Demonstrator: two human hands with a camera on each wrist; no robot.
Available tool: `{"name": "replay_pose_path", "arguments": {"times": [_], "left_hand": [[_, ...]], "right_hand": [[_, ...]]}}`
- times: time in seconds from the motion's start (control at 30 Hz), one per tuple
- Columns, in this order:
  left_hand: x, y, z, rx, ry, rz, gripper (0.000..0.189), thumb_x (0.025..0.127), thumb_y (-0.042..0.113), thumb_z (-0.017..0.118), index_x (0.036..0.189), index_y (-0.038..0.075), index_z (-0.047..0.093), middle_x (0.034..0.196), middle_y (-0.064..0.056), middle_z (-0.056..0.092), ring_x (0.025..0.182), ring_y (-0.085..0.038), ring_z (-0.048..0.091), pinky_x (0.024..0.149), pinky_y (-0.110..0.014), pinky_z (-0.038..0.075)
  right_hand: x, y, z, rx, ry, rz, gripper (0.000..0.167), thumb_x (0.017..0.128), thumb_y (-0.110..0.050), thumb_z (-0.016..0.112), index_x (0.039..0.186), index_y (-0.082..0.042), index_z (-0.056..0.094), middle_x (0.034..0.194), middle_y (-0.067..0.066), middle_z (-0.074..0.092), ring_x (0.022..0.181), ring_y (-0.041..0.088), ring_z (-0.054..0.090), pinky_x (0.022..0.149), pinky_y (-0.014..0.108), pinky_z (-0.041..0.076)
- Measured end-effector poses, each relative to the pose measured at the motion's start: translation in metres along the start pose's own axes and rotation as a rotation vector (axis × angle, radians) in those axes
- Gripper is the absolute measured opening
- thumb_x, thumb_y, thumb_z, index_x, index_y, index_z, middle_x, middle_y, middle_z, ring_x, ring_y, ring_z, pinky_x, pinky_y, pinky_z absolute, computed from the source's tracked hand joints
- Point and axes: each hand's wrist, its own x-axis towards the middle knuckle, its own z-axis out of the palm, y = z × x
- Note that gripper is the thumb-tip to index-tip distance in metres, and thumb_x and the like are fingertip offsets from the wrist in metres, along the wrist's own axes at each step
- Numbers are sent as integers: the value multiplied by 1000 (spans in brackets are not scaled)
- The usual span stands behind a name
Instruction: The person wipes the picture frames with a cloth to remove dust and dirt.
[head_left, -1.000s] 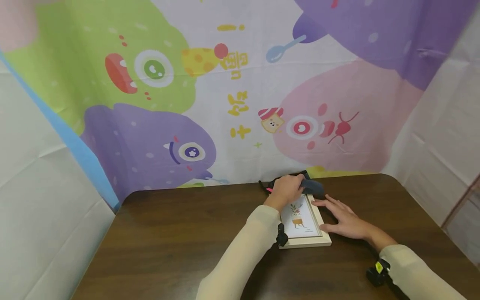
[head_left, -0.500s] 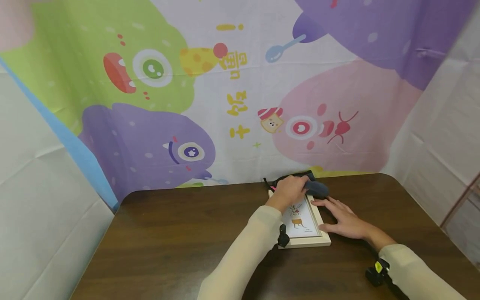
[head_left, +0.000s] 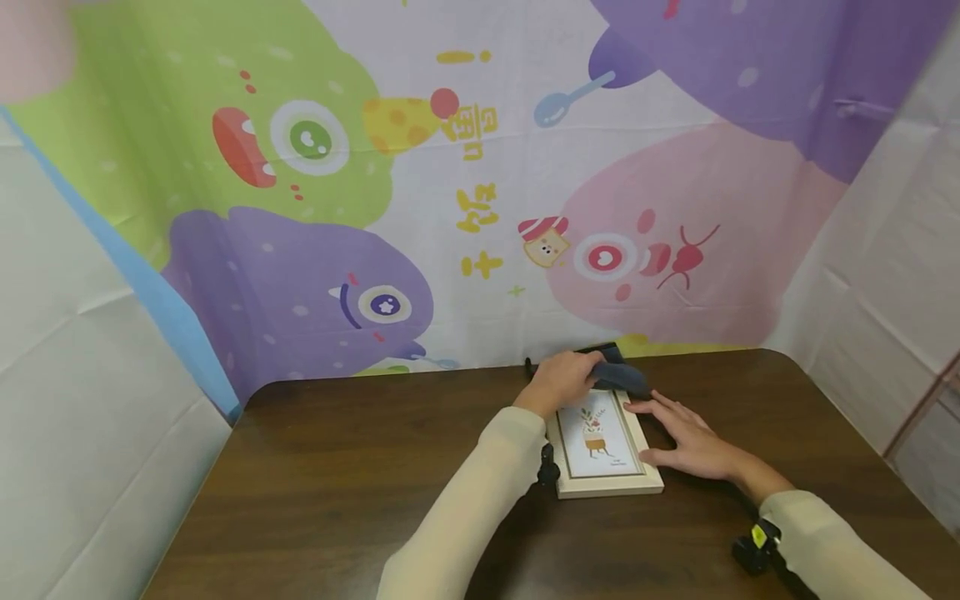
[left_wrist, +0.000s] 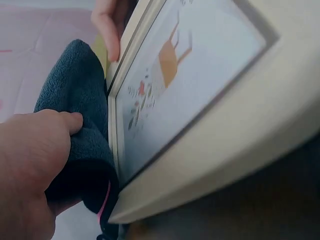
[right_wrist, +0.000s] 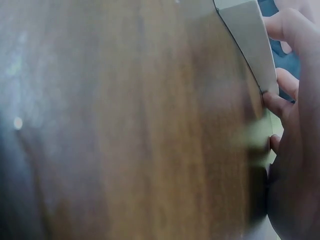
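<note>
A cream picture frame (head_left: 611, 487) with a printed plant picture lies flat on the dark wooden table, towards its back edge. My left hand (head_left: 561, 380) holds a dark blue-grey cloth (head_left: 622, 378) at the frame's far end. In the left wrist view, thumb and fingers pinch the fuzzy cloth (left_wrist: 75, 85), which folds over against the end of the frame (left_wrist: 215, 150); a pink line shows on its dark edge. On the other side, my right hand (head_left: 693, 442) touches the frame's right edge with spread fingers. The right wrist view shows those fingertips (right_wrist: 272, 102) against the frame's side.
The brown table (head_left: 360, 467) extends to the left and front. Directly behind it hangs a curtain (head_left: 480, 317) printed with cartoon monsters. Pale sheets (head_left: 862, 292) stand at both sides. A dark strap end (head_left: 529, 365) shows near the curtain.
My left hand and the cloth move right slightly, then back left, uncovering more of the picture's left side. The frame and my right hand stay in place.
</note>
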Motion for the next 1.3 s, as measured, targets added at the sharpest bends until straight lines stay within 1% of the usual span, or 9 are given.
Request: {"name": "replay_pose_path", "arguments": {"times": [0.23,0.33,0.6,0.77,0.83,0.87,1.03,1.1,1.3], "left_hand": [[-1,-14,0,31,17,38,41,117,34,62,157,39,60,134,5,82,119,-18,79,100,-40,66],[-3,-16,-2,37,32,68,42,115,29,65,156,36,61,133,2,82,120,-20,79,104,-40,65],[-32,-10,-44,96,92,88,42,112,17,69,149,34,69,133,6,83,121,-17,80,102,-38,66],[-22,-31,-30,29,182,92,39,108,11,72,142,31,73,128,2,84,117,-21,80,104,-39,65],[-20,-39,-30,3,207,96,37,108,9,72,138,29,74,126,1,84,115,-23,80,105,-39,65],[-26,-36,-37,14,211,90,35,107,8,72,137,27,75,125,0,83,115,-23,80,105,-40,65],[-37,-50,-43,-52,180,92,30,107,8,71,132,25,76,126,0,84,118,-25,79,109,-42,63],[-37,-62,-38,-93,161,102,30,107,9,71,131,27,76,126,2,84,118,-24,79,109,-42,62],[-53,-76,-40,-114,150,100,30,104,10,73,129,25,76,123,0,84,112,-25,79,104,-42,62]], "right_hand": [[1,-1,1,-9,1,18,72,98,-40,83,162,-19,55,178,27,42,167,64,22,121,90,18],[2,-1,1,-11,-1,22,73,98,-40,83,162,-19,55,178,28,42,167,64,22,121,90,18],[3,-1,3,-16,6,14,74,98,-40,84,163,-20,54,178,23,45,168,63,21,122,90,18],[3,-2,3,-13,9,-2,75,98,-39,84,163,-19,54,177,22,46,167,63,21,121,90,18],[2,-2,2,-10,11,-4,75,98,-38,84,163,-18,53,177,22,46,167,64,21,121,90,17],[2,-3,2,-9,12,-4,75,97,-38,84,163,-18,54,177,22,47,167,64,21,121,90,18],[1,-2,1,-9,15,-3,75,97,-38,84,163,-18,53,177,22,47,167,63,21,121,89,17],[1,0,2,-14,15,1,75,97,-39,84,163,-18,53,177,22,47,167,63,21,121,89,18],[2,1,3,-20,13,9,75,97,-39,84,163,-19,53,177,22,47,167,62,22,121,88,19]]}}
